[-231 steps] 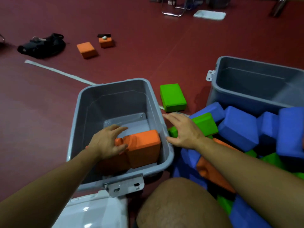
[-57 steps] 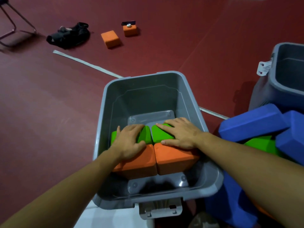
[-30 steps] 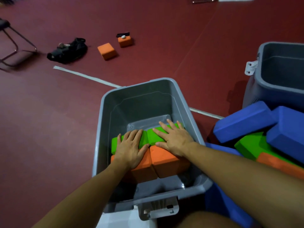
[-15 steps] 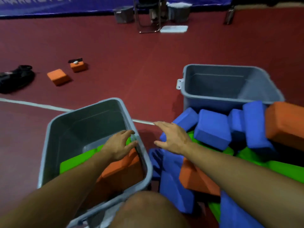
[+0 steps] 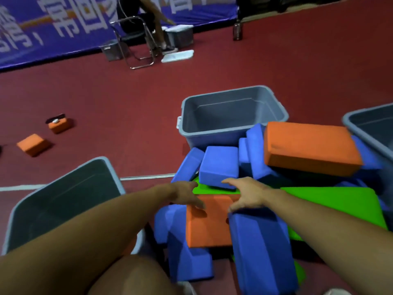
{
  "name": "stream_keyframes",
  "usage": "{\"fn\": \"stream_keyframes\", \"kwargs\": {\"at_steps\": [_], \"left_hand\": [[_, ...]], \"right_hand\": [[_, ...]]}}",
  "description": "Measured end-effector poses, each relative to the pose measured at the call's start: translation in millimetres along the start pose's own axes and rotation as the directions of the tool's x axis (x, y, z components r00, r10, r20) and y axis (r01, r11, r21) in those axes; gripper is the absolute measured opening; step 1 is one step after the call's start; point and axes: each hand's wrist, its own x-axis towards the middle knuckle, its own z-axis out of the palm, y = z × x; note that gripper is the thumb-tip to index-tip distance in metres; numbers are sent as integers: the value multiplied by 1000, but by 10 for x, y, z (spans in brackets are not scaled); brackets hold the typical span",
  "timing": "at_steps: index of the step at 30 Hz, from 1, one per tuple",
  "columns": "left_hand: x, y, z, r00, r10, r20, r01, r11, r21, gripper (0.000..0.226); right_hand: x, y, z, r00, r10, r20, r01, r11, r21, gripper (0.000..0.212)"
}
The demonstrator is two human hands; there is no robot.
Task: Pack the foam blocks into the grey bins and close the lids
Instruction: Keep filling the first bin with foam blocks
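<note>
On the red floor point(image 5: 148, 116), right of the near bin point(image 5: 19, 211), sits the pile of foam blocks point(image 5: 276, 209): blue, green, orange, heaped loose. Both hands reach into it. Left hand point(image 5: 182, 193) hangs over the orange block point(image 5: 209, 226) in the pile's middle, fingers spread and loose, holding nothing; fingertips look to be on or just above its top face, cannot tell contact. Right hand point(image 5: 246, 193) is beside it, fingers wide, thumb toward the orange block, fingertips near the small blue block point(image 5: 219, 169) and the green block point(image 5: 212, 189) under it. Nothing gripped by either hand.

Progress, as a judgement: early. Near bin's inside is mostly hidden by the left arm; only grey wall shows, so its fill cannot be read. Far bin point(image 5: 231, 116) looks bare inside. A third bin point(image 5: 374, 133) clips the right edge, contents unseen. Most blocks are outside any bin: the big orange one point(image 5: 308, 150) on top of the heap, a large green slab point(image 5: 331, 209), several blue ones. Two more orange blocks point(image 5: 33, 144) lie well apart on the floor at left. No lid is on any of these bins.

Left to do: nearly all the packing, fetching the strays, closing every lid. Likely next grab is the middle orange block.
</note>
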Motion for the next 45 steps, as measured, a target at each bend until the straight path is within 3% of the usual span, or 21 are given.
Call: {"fn": "stream_keyframes", "kwargs": {"at_steps": [2,5,11,17,21,25,29,36,45], "left_hand": [[104,33,106,998,-55,20,55,998,-21,99],[251,7,197,990,-142,3,142,988,-65,80],[240,-6,217,978,-207,17,199,909,-366,63],[68,95,144,977,-210,28,182,762,-622,66],[-136,198,83,972,-232,-35,156,749,-644,64],[-387,279,-82,941,-245,-235,53,791,-609,72],[-740,274,-344,848,-294,-440,-14,819,-574,72],[-1415,-76,-649,623,-269,-735,-158,876,-455,68],[-2125,-1128,-840,390,-379,-839,-39,904,-426,77]], "right_hand": [[-82,168,40,999,4,51,-6,999,46,100],[-114,327,77,996,14,93,-24,995,100,100],[-69,403,23,985,-61,160,73,994,-76,67],[-183,416,48,987,17,159,-4,996,-84,72],[-419,374,110,993,21,116,-15,998,-58,70],[-605,228,-41,1000,-2,-17,1,997,-75,72],[-728,-47,-320,987,-41,-156,17,989,-149,81],[-776,-649,-700,912,-67,-405,13,991,-136,82],[-304,-1704,-661,732,-191,-653,25,967,-254,81]]}}
